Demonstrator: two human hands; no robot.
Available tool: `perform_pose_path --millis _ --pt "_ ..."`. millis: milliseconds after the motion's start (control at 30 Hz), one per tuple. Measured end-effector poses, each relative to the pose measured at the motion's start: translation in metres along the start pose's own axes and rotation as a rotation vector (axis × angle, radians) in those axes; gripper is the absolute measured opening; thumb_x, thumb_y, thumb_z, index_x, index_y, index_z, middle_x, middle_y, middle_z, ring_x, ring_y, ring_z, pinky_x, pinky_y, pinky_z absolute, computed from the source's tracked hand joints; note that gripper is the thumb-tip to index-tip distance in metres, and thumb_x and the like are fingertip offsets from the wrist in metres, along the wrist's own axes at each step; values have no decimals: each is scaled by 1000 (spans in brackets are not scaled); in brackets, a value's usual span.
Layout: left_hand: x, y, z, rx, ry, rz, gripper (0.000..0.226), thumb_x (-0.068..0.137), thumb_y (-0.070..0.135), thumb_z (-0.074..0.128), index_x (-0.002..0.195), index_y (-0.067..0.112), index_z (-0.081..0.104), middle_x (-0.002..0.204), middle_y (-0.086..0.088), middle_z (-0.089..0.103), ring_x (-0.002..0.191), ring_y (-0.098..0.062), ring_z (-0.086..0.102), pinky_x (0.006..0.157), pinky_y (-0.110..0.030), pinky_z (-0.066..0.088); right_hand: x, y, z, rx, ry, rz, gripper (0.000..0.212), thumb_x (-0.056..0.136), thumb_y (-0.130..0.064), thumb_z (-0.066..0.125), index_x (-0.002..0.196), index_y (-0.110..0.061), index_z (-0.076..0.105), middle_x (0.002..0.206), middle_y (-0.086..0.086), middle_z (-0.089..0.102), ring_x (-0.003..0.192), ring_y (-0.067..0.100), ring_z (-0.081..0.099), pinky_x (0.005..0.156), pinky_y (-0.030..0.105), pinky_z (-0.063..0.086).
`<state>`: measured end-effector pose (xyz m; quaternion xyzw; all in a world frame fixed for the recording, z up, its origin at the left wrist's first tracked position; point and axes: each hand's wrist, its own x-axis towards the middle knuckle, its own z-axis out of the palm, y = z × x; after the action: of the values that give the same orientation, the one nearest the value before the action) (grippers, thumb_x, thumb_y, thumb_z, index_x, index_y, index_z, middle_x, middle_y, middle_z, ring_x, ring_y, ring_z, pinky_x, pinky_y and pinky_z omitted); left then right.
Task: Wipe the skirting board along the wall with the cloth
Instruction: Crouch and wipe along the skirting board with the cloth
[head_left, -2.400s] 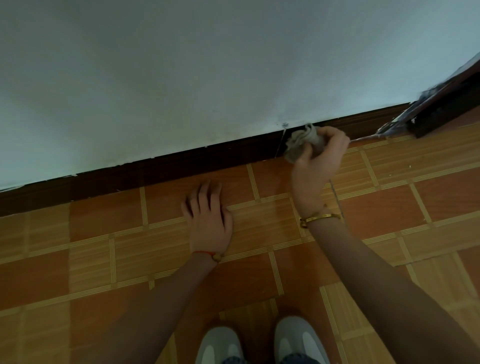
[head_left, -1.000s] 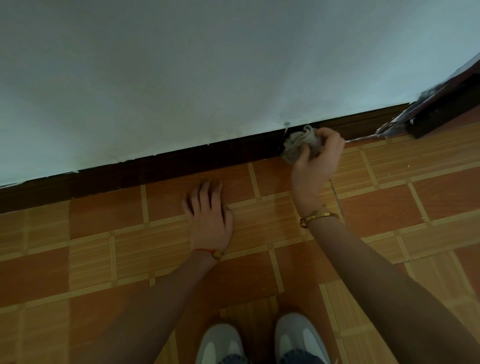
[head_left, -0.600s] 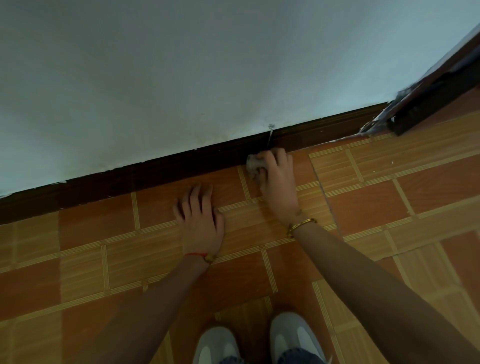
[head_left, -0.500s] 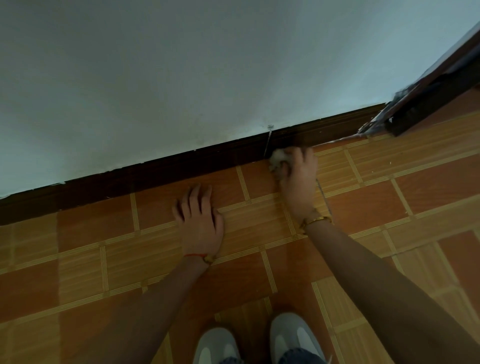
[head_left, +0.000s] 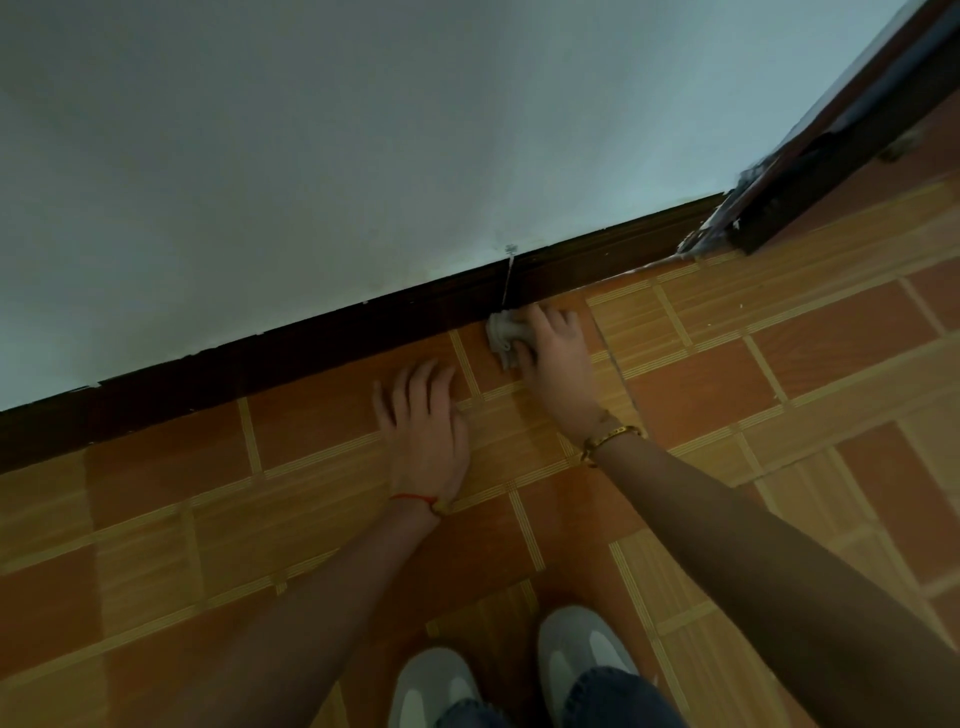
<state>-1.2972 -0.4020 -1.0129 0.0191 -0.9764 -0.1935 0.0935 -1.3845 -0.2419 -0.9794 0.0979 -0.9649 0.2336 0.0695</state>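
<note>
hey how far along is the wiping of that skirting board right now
Done: nothing shows which stretches are already wiped. In hand: the right hand grips the cloth at the foot of the dark skirting board, by a thin wire crossing it; the left hand rests flat on the tiled floor. Left: likely the board's long run leftward.

Bare skirting board (head_left: 311, 358) runs leftward; door frame (head_left: 810, 187) blocks the right end
</note>
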Motion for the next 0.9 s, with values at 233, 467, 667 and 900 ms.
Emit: perform_pose_path --millis 233,467,667,900 --pt "20 32 12 -65 -131 37 51 95 29 34 140 14 51 145 -11 48 139 -33 39 119 -65 19 10 66 -34 -154 49 241 33 90 -11 58 123 -10 55 118 15 55 108 31 47 90 42 46" --pt "18 35 24 -36 -169 37 50 96 31 35 141 14 50 147 -11 46 141 -32 35 119 -65 17 20 43 -15 -43 33 253 38 91 -10 56 129 -12 50 130 13 46 117 29 43 100 36 43" --pt "16 31 26 -3 -165 66 51 97 31 36 143 14 48 150 -10 44 144 -31 34 121 -63 14 17 49 -13 -38 -23 78 34 89 -13 61 122 -10 54 123 12 49 109 25 46 89 31 42" --pt "15 33 29 38 -121 62 50 95 30 40 142 14 50 148 -11 47 141 -31 36 121 -63 16 38 132 -55 -101 82 326 37 91 -9 55 128 -8 52 132 18 44 119 34 42 101 44 43"
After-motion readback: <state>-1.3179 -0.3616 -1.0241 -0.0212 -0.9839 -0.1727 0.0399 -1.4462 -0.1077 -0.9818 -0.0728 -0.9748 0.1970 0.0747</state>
